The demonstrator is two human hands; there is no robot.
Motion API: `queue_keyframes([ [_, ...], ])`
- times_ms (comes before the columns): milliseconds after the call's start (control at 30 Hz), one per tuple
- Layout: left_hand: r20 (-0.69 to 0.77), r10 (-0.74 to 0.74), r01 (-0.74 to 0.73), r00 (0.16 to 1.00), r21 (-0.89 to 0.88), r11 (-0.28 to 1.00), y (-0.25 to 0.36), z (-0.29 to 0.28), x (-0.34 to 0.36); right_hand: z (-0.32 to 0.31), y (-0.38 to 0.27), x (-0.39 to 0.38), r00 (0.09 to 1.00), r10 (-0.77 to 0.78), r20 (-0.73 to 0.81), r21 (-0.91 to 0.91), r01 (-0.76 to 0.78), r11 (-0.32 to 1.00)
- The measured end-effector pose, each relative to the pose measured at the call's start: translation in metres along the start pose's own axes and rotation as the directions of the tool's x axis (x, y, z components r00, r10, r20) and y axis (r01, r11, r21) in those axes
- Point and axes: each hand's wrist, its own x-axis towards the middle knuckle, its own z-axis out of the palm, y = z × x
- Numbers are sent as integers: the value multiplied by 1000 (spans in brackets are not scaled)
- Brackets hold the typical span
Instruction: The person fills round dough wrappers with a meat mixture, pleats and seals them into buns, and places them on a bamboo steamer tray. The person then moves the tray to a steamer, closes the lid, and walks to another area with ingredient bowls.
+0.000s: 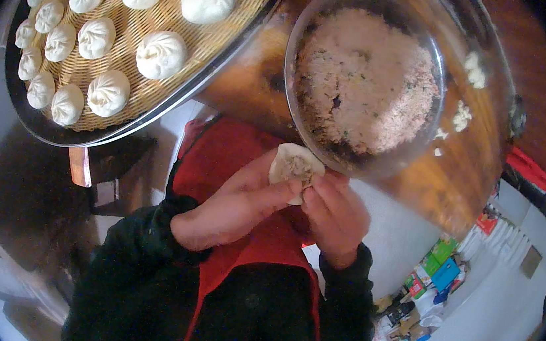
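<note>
Between my two hands is a round dough wrapper with meat filling (293, 165), its top still open and the filling showing. My left hand (233, 199) cups it from the left, thumb laid along the near edge. With thumb and fingers together, my right hand (338, 211) pinches the near right rim. Just beyond my hands stands a metal bowl (288, 72) of pinkish minced filling (369, 81) flecked with green. At the upper left, a woven tray (182, 88) carries several pleated buns (161, 55), set apart from one another.
The wooden table (254, 95) has a curved edge on the right, with small dough scraps (462, 115) near it. A dark rim surrounds the woven tray, which overhangs the table's left side. Coloured packages (436, 267) sit lower right, away from my hands.
</note>
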Motion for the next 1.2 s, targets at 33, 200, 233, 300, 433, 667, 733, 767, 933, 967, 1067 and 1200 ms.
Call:
queue_keyframes([
  [33, -45, -15, 16, 999, 21, 1000, 0, 1, -1, -1, -2, -3, 1000, -27, 3, -24, 27, 999],
  [200, -207, 119, -98, 971, 112, 989, 3, 3, 8, -38, 5, -4, 1000, 26, -13, 57, -25, 998],
  [233, -176, 140, -119, 974, 122, 985, 5, 3, 9, -47, 12, 2, 993, 114, -36, 7, -114, 993],
  [300, -99, 116, -95, 988, 191, 977, 5, 6, 10, -64, 32, 19, 953, 260, -157, -68, -273, 960],
  [433, 30, 26, -35, 999, 336, 941, 0, 27, 7, -90, 66, 66, 935, 341, -95, -126, -351, 928],
  [667, 66, 21, -50, 998, 471, 881, 10, 39, 18, -106, 72, 105, 869, 494, 8, -84, -492, 867],
  [733, 83, 33, -70, 996, 492, 868, 11, 37, 21, -103, 80, 111, 850, 527, 9, -91, -524, 847],
  [767, 87, 45, -82, 995, 494, 866, 11, 36, 22, -102, 86, 115, 858, 511, 47, -72, -507, 859],
  [933, 71, 100, -122, 992, 554, 823, 9, 34, 29, -96, 109, 126, 827, 515, 225, 0, -528, 849],
  [967, 66, 95, -115, 993, 561, 820, 8, 35, 30, -95, 109, 124, 802, 547, 240, 32, -570, 821],
  [1067, 76, 114, -137, 991, 578, 804, 8, 35, 31, -86, 100, 108, 834, 515, 198, 31, -531, 847],
  [1200, 96, 151, -178, 984, 578, 797, 8, 34, 27, -73, 78, 77, 971, 237, 5, -209, -231, 950],
])
